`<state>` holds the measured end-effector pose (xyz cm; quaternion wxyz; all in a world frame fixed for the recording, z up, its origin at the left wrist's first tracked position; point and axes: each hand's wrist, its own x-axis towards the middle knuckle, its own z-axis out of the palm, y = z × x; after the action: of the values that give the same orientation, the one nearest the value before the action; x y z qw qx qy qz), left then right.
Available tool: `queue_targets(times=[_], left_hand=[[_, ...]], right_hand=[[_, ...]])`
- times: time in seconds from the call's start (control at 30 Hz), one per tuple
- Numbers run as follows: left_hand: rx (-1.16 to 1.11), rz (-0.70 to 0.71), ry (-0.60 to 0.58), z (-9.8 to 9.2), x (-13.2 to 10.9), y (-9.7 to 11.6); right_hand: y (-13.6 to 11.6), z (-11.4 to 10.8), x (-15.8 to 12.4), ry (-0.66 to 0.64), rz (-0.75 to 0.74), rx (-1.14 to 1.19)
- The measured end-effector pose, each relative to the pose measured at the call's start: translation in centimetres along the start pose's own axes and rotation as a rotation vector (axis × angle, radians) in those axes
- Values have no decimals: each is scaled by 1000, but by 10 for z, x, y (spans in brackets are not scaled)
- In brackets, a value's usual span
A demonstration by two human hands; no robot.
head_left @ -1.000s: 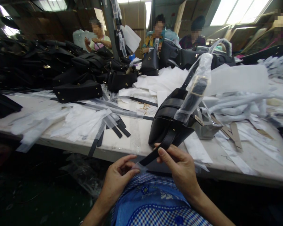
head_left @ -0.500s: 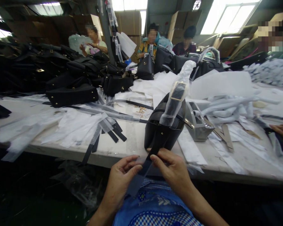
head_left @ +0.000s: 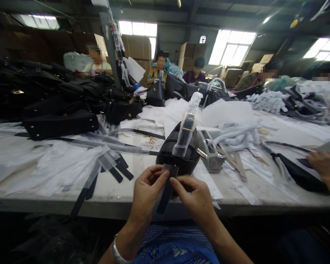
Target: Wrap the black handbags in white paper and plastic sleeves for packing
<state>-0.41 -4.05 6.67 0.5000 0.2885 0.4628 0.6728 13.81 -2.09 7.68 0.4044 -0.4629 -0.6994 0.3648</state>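
Observation:
A black handbag (head_left: 178, 156) stands on the table's near edge right in front of me. Its handle, wrapped in clear plastic (head_left: 187, 126), sticks up from the top. From the bag a black strap (head_left: 166, 192) hangs down over the table edge, with a clear plastic sleeve round it. My left hand (head_left: 147, 192) pinches the sleeve on the strap's left side. My right hand (head_left: 195, 198) pinches the strap from the right, fingers closed on it.
The long white table (head_left: 112, 200) is strewn with white paper, clear sleeves and loose black straps (head_left: 118, 170). Black bags (head_left: 60, 124) are piled at the left. A grey metal tool (head_left: 213, 157) sits right of the bag. Another person's hand (head_left: 324, 167) is at the right; several people sit at the far side.
The view has tilted up and the bag now stands straight on to me. Both hands have moved up the strap, and the plastic sleeve has slid further up along it.

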Motion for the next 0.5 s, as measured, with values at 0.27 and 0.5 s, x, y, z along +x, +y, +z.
queue_targets(times=[0.27,0.5], left_hand=[[142,-1,-19,-15,-17,-13],[315,139,64,-18,-26,-24]], right_hand=[[1,8,5,0,102,35],[-3,11,9,-14,109,104]])
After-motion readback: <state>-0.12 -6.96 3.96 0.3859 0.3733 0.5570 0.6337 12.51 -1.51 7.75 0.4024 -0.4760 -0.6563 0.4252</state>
